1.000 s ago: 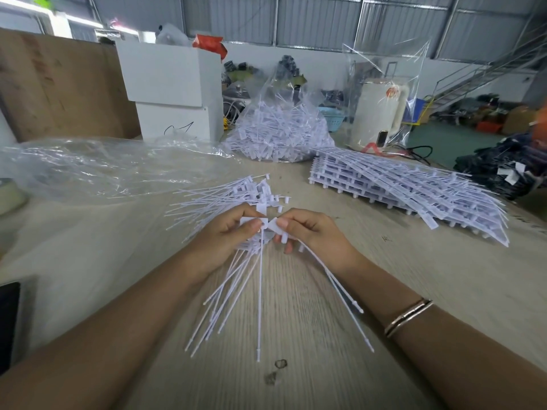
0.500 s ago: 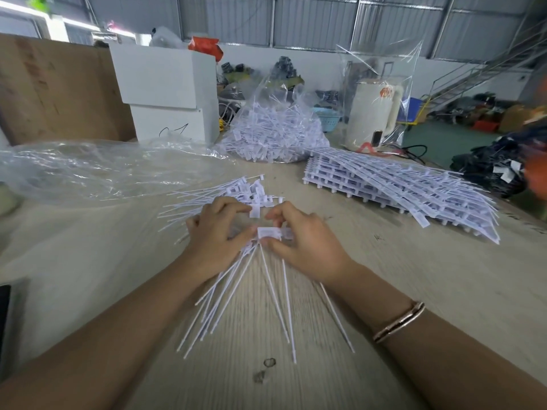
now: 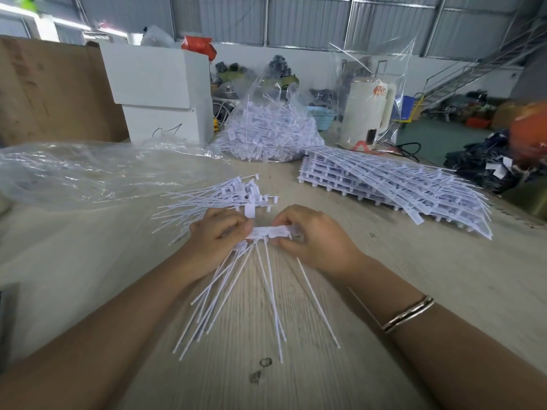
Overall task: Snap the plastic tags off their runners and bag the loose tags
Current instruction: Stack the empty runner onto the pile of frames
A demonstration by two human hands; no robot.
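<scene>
At the left of the frame an empty clear plastic bag [image 3: 88, 170] lies slack on the desk [image 3: 414, 291], mouth toward the work, probably kept close so the next batch of loose tags can be swept in. Above it stand two stacked white boxes [image 3: 159, 93]; the lower one bears a black hand-drawn scrawl that cannot be read as letters.

Just left of centre, a loose pile of snapped-off tags [image 3: 213, 196] lies fanned on the desk with heads toward the middle, seemingly set there within easy reach of the left hand. The left hand [image 3: 216, 241] has its fingers curled round a bundle of freed tags, whose thin tails splay down toward the lower centre. Between the two hands sits a short strip of tags on its runner [image 3: 270, 232], held level, a pose that suits bending the heads off. The right hand [image 3: 313, 238] pinches the strip's right end with fingers curled.

In the upper centre, a filled clear bag of tags [image 3: 266, 131] stands open-topped, the finished lot by the look of it. To its right a stack of unbroken runner sheets [image 3: 393, 184] waits at arm's length. Behind that is a white appliance under clear wrap [image 3: 368, 113] with a small orange mark, too blurred to read. No brand or legible writing shows anywhere.
</scene>
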